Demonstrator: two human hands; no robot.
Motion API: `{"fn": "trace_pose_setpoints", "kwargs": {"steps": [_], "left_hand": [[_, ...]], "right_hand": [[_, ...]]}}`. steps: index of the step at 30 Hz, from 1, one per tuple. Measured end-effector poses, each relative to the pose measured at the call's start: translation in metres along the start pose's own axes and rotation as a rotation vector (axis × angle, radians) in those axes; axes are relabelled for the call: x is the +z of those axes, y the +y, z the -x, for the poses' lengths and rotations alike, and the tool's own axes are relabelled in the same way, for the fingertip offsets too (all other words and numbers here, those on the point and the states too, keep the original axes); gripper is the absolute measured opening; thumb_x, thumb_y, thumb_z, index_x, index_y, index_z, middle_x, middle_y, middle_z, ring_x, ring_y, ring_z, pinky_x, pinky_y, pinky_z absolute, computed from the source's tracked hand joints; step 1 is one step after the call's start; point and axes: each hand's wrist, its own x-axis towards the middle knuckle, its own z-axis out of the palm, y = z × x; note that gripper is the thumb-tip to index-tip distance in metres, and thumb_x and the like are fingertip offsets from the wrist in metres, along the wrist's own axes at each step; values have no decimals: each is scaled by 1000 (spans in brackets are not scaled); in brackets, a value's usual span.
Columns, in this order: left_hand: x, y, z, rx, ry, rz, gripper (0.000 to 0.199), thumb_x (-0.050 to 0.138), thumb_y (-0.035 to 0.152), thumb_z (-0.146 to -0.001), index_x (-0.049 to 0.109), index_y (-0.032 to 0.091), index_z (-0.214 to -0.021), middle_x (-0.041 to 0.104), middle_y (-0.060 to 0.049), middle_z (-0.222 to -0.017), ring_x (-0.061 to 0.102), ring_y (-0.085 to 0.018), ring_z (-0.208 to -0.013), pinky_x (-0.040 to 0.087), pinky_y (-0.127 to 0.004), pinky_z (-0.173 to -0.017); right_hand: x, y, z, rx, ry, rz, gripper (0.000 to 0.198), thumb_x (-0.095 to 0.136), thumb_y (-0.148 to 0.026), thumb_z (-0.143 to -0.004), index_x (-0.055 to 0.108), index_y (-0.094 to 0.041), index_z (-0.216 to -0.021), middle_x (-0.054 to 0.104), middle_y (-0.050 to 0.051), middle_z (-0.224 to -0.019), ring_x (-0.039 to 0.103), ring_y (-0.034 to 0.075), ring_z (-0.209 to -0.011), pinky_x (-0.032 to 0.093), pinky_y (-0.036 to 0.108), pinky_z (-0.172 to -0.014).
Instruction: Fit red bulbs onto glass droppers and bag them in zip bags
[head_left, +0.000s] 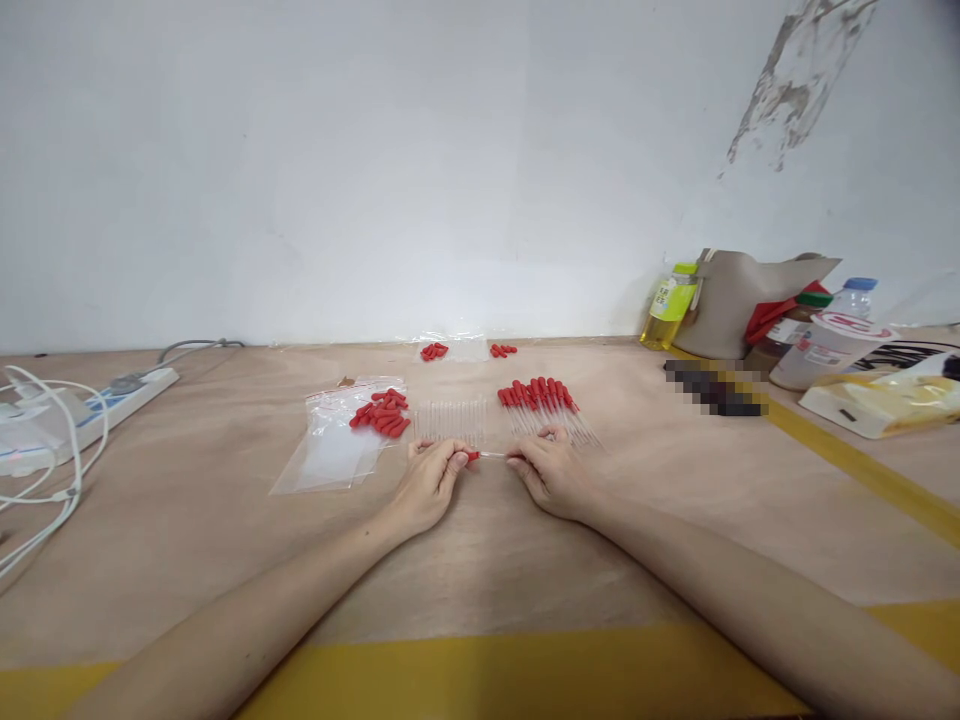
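Between my hands, low over the table, a thin glass dropper tube (493, 456) lies level, with a red rubber bulb (473, 456) at its left end. The bulb is pinched by my left hand (429, 488), its fingers closed. My right hand (553, 476) is closed on the tube's other end. How deep the tube sits in the bulb cannot be made out. Just beyond my hands is a row of bare glass tubes (450, 422). Droppers with red bulbs fitted (538, 394) lie side by side behind my right hand. A heap of loose red bulbs (381, 412) rests on clear plastic bags (319, 458).
Two small groups of red bulbs (433, 352) lie by the wall. At left are a power strip (142, 400) and white cables (75, 450). A yellow-green bottle (667, 308), grey bag (720, 305), plastic cup (821, 350) and yellow packet (885, 400) stand or lie at right.
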Motion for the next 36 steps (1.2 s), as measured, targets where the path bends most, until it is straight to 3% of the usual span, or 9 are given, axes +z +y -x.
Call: {"fn": "trace_pose_setpoints", "kwargs": {"steps": [10,19,29,36], "left_hand": [[-3,1,0,52,-45,-43,23,38,34,-88,57,21,-87,65,1,-80,56,-15,-76,25,-36,-87],[-5,4,1,125,-109,-83,22,41,31,-88,61,23,-83,66,0,-81,57,-16,-79,20,-39,-91],[-7,3,-2,173,-112,-157,21,42,31,-88,60,22,-81,65,1,-79,56,-15,-79,18,-40,-92],[-6,-1,-3,261,-138,-213,22,41,31,-88,60,20,-83,62,0,-74,54,-15,-78,20,-38,-91]], "right_hand": [[-3,0,0,-36,-8,8,24,34,-25,-89,57,-19,-84,63,2,-76,53,11,-68,26,31,-81],[-2,11,-4,-66,-103,-22,23,40,-25,-87,62,-22,-84,64,0,-77,53,12,-70,22,34,-83],[-2,-3,-4,-63,-51,55,25,39,-24,-86,62,-20,-77,64,1,-69,48,11,-61,21,31,-69],[-2,-12,-6,13,-176,98,29,37,-24,-87,59,-17,-68,64,1,-64,43,10,-53,22,30,-68]]}}
